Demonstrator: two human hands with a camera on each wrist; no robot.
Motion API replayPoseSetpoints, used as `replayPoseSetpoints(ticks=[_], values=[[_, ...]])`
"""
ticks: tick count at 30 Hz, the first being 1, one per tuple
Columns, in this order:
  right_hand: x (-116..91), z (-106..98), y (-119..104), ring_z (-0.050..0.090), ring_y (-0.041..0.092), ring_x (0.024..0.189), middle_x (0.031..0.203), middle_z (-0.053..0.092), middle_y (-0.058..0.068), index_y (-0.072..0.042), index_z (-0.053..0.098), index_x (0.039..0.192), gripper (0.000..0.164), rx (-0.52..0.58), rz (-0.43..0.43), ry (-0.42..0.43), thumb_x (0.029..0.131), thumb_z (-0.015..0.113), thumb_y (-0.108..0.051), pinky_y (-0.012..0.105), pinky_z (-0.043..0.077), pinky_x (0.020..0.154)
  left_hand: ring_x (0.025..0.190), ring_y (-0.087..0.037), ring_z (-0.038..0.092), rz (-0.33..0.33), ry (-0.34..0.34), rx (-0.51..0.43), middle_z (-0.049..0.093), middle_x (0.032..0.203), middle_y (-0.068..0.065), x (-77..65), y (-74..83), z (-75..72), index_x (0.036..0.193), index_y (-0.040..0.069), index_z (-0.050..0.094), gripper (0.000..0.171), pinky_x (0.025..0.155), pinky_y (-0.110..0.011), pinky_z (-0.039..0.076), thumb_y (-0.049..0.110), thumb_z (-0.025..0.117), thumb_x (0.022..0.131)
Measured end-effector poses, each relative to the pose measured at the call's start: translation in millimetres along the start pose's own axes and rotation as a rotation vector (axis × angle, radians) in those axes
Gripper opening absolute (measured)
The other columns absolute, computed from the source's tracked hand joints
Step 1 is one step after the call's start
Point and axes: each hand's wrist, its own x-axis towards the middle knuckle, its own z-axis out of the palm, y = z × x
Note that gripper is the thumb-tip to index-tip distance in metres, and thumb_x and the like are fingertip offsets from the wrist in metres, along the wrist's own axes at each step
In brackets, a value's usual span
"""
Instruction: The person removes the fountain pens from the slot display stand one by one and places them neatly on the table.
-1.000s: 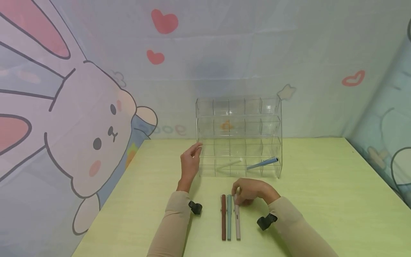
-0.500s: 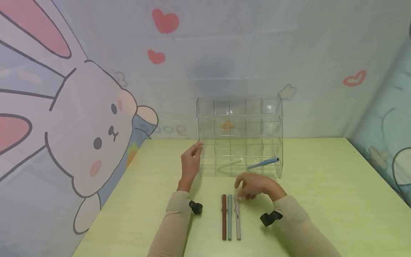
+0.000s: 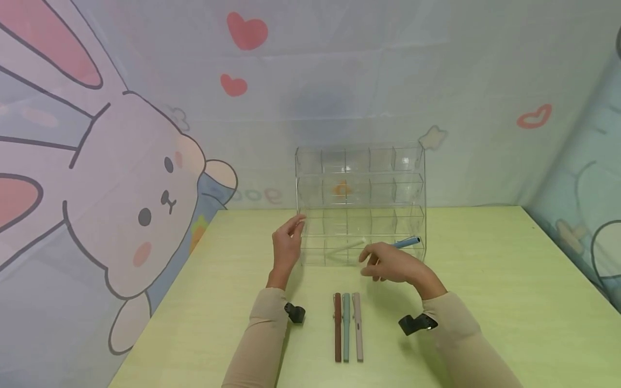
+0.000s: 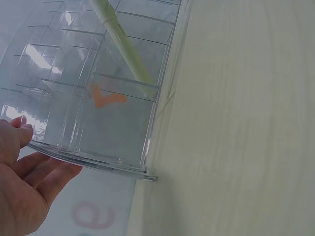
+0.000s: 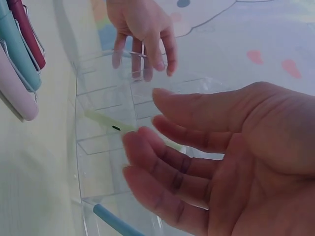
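Note:
A clear acrylic rack (image 3: 359, 221) with several rows of compartments stands on the table. My left hand (image 3: 287, 248) holds its left side, thumb in front and fingers behind the edge in the left wrist view. In the bottom row lean a pale yellow-green pen (image 3: 345, 248) and a blue pen (image 3: 408, 242), both tilted; the blue one is partly hidden by my right hand (image 3: 395, 264). That hand hovers before the rack, fingers loosely bent, holding nothing. Nearer me lie a dark red pen (image 3: 338, 327), a teal pen (image 3: 346, 327) and a pale pink pen (image 3: 358, 327), side by side.
The yellow-green table (image 3: 485, 280) ends at a printed cloth backdrop (image 3: 271, 124) behind the rack. A black wrist camera is strapped on each sleeve.
My right hand has left the cap end of the pale pink pen and moved up and right to the rack's front. The left hand and the pens stay put.

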Motion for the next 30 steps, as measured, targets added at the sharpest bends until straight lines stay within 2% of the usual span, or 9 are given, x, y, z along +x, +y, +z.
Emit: replayPoseSetpoints(ticks=[4, 9, 16, 21, 26, 30], values=[[-1.7, -3.3, 0.4, 0.066, 0.026, 0.079, 0.099, 0.065, 0.011, 0.003, 0.060, 0.122, 0.029, -0.004, -0.023, 0.050, 0.098, 0.064, -0.011, 0.045, 0.056, 0.074, 0.096, -0.034, 0.071, 0.013, -0.002, -0.008, 0.072, 0.113, -0.018, -1.1, 0.3, 0.0, 0.116, 0.007, 0.075, 0.020, 0.086, -0.052, 0.054, 0.010, 0.064, 0.099], [-7.7, -10.5, -2.2, 0.065, 0.021, 0.079, 0.101, 0.064, 0.013, 0.004, 0.058, 0.123, 0.029, 0.007, -0.008, 0.084, 0.099, 0.063, -0.010, 0.044, 0.056, 0.075, 0.100, -0.029, 0.071, -0.012, -0.013, -0.003, 0.072, 0.117, -0.013, -2.7, 2.3, -1.7, 0.117, 0.009, 0.074, 0.021, 0.088, -0.049, 0.054, 0.012, 0.064, 0.100], [-12.7, -21.0, 0.2, 0.066, 0.023, 0.081, 0.104, 0.064, 0.016, 0.006, 0.054, 0.129, 0.033, 0.016, 0.054, 0.092, 0.101, 0.060, -0.011, 0.046, 0.056, 0.079, 0.097, -0.030, 0.071, -0.015, -0.012, -0.010, 0.072, 0.114, -0.017, -3.2, 2.9, -3.2, 0.116, 0.008, 0.075, 0.020, 0.086, -0.050, 0.055, 0.011, 0.063, 0.100], [-14.8, -27.4, 2.5, 0.066, 0.024, 0.082, 0.106, 0.064, 0.019, 0.008, 0.052, 0.130, 0.037, 0.032, 0.080, 0.105, 0.100, 0.060, -0.011, 0.047, 0.056, 0.079, 0.098, -0.032, 0.071, -0.009, -0.012, -0.018, 0.071, 0.115, -0.020, -0.9, 2.7, -2.9, 0.116, 0.007, 0.075, 0.020, 0.090, -0.050, 0.053, 0.011, 0.063, 0.100], [-17.4, -33.2, 8.6, 0.067, 0.022, 0.081, 0.106, 0.065, 0.020, 0.007, 0.051, 0.132, 0.039, 0.035, 0.121, 0.149, 0.100, 0.061, -0.014, 0.046, 0.056, 0.080, 0.100, -0.031, 0.071, -0.024, -0.009, -0.017, 0.071, 0.116, -0.016, -1.4, 3.1, -2.5, 0.116, 0.006, 0.075, 0.020, 0.089, -0.049, 0.054, 0.010, 0.064, 0.100], [-20.1, -37.8, 12.2, 0.068, 0.022, 0.080, 0.106, 0.067, 0.021, 0.008, 0.049, 0.133, 0.040, 0.064, 0.175, 0.179, 0.102, 0.059, -0.015, 0.040, 0.056, 0.076, 0.101, -0.029, 0.071, -0.036, -0.010, -0.008, 0.072, 0.116, -0.013, -3.1, 2.6, -2.5, 0.116, 0.007, 0.075, 0.020, 0.088, -0.048, 0.055, 0.011, 0.064, 0.100]])
